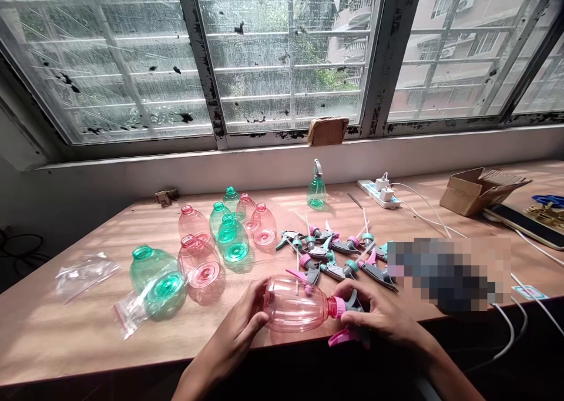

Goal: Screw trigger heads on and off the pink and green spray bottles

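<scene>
A pink clear plastic spray bottle [296, 304] lies on its side at the near edge of the wooden table [66, 336]. My left hand [244, 322] is wrapped round its base. My right hand [381, 314] grips the grey and pink trigger sprayer head [348, 319] fitted at the bottle's neck. Just beyond lies a heap of loose trigger heads [335, 251] in pink, teal and grey.
Several empty pink and green bottles [220, 236] lie left of centre, and a clear bag [86, 272] sits further left. One assembled green spray bottle [316, 186] stands near the wall. A power strip [379, 192], cardboard box [478, 189], phone [526, 225] and cables sit right.
</scene>
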`<state>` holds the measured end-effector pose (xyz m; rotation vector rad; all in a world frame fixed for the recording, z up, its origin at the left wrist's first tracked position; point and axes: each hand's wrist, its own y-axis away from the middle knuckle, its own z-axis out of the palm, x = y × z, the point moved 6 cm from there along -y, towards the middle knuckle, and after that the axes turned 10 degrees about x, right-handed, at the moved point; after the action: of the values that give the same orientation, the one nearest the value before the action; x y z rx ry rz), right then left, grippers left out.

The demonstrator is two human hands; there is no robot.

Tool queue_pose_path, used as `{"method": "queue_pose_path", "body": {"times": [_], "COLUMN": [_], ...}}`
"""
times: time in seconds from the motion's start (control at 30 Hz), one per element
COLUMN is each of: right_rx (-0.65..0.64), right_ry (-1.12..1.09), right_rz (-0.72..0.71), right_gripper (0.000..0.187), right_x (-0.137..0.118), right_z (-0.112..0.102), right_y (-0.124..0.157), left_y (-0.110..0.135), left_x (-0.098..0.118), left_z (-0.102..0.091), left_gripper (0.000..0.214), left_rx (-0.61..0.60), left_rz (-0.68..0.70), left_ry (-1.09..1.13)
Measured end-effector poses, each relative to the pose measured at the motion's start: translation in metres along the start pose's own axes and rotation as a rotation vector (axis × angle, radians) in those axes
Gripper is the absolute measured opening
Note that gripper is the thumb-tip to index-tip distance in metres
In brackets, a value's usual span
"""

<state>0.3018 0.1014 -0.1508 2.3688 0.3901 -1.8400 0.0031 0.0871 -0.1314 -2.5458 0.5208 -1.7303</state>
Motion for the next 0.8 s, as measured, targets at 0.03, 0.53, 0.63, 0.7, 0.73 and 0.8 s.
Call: {"method": "queue_pose_path", "body": {"times": [0.03, 0.53, 0.63, 0.7, 0.73, 0.8], "right_rx": [0.005, 0.025, 0.015, -0.004, -0.018, -0.037], "right_ry": [0.005, -0.102, -0.148, -0.164, -0.170, -0.177], "right_rz": [-0.001, 0.123, 0.161, 0.135, 0.130, 0.135], "right_gripper": [0.038, 0.048, 0.048, 0.046, 0.046, 0.046], "right_x": [-0.001, 0.009, 0.008, 0.005, 0.004, 0.005], "right_z": [-0.001, 0.000, 0.003, 0.004, 0.005, 0.006], "right_y": [0.000, -0.001, -0.002, -0.002, -0.002, -0.002], "left_y": [0.000, 0.004, 0.009, 0.010, 0.010, 0.010], "left_x": [0.001, -0.003, -0.001, 0.005, 0.008, 0.014], "left_z": [0.000, -0.003, 0.001, 0.005, 0.007, 0.009], "left_gripper": [0.082, 0.075, 0.074, 0.072, 0.071, 0.068], "left_rx": [-0.003, 0.008, -0.017, -0.030, -0.037, -0.042], "left_rz": [0.011, 0.031, 0.061, 0.102, 0.121, 0.150], "left_ry": [0.001, -0.063, -0.067, -0.025, 0.005, 0.052]}}
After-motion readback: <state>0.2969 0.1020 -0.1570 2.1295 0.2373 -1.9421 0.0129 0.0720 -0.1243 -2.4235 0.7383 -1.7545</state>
